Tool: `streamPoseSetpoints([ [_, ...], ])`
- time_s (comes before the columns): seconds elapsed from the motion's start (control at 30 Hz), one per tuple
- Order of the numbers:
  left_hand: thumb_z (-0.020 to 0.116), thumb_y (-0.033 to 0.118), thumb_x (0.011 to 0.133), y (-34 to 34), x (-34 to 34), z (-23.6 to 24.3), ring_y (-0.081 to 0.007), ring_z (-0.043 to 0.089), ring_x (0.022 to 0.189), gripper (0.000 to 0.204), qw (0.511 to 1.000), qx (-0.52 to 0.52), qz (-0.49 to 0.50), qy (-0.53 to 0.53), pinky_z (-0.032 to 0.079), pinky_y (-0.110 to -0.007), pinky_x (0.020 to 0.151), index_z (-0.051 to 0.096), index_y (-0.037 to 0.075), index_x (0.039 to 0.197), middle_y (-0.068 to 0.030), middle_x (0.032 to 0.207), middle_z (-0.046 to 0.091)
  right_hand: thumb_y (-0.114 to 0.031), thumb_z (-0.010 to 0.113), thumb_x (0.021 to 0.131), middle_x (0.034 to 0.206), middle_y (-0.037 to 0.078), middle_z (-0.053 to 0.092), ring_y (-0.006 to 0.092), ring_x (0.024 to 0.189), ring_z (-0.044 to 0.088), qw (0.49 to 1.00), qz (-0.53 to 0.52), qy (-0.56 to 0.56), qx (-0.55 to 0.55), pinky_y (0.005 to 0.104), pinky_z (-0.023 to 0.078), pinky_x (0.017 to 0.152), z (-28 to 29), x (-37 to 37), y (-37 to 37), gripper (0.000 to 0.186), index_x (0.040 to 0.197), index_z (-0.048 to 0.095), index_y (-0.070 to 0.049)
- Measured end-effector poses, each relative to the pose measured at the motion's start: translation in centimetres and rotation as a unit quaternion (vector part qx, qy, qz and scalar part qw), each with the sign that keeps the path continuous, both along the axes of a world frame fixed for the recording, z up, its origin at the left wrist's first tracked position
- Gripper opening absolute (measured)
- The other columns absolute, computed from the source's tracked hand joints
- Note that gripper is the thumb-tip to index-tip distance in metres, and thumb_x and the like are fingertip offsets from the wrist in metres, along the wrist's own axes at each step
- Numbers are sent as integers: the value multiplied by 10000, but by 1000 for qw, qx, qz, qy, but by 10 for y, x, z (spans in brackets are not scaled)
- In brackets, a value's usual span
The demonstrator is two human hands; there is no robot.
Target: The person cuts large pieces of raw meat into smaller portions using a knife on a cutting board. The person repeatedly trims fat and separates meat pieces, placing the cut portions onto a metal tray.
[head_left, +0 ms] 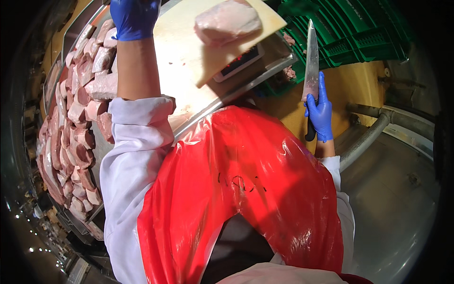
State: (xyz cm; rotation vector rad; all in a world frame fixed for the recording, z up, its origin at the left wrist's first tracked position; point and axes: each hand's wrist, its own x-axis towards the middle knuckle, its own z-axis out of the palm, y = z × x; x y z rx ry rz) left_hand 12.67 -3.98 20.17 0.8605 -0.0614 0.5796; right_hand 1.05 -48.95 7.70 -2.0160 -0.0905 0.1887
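Observation:
My left hand (pixel 135 19), in a blue glove, reaches to the top edge beside the cutting board (pixel 175 57); its fingers are cut off or hidden. A large pale piece of meat (pixel 227 21) rests toward the board's back right. My right hand (pixel 319 113), also gloved blue, grips the black handle of a long knife (pixel 310 61), index finger along it and blade pointing away from me. A heap of cut pink meat pieces (pixel 78 142) covers the metal surface to my left.
A scale with a red display (pixel 236 66) sits partly under the board, by a steel edge. Green plastic crates (pixel 378 35) with some meat scraps stand at back right. Curved metal pipes (pixel 369 137) run at my right over the floor. My red apron (pixel 241 161) is close below the board.

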Motion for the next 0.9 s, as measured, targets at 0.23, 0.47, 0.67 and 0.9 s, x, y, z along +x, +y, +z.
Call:
streamPoseSetpoints([
  [0.23,507,122,993,-136,108,6,-106,577,658,125,987,-91,-120,51,478,-213,533,600,93,915,-18,779,594,-15,538,966,765,43,613,69,550,509,994,-71,-3,78,249,459,489,-10,41,-73,754,1611,198,-210],
  [0.47,457,257,1065,-152,100,-21,-174,634,803,259,997,15,-72,-4,547,-314,736,609,53,1114,-69,929,644,6,513,972,884,68,608,82,556,504,996,-63,19,65,250,441,468,-26,70,-103,744,1612,187,-188],
  [0.67,374,332,1083,-56,-48,-10,-184,604,848,377,987,62,139,44,512,-307,768,595,28,1053,-72,955,628,2,504,969,1056,99,600,104,534,453,987,60,50,140,250,400,451,-40,117,-81,734,1610,193,-172],
  [0.9,415,298,1079,62,-367,-91,-151,650,835,394,813,88,554,158,520,-285,797,678,9,1028,-76,924,691,-28,507,982,1380,117,495,132,666,492,959,247,-28,137,265,440,551,-66,207,-49,698,1606,210,-130],
])
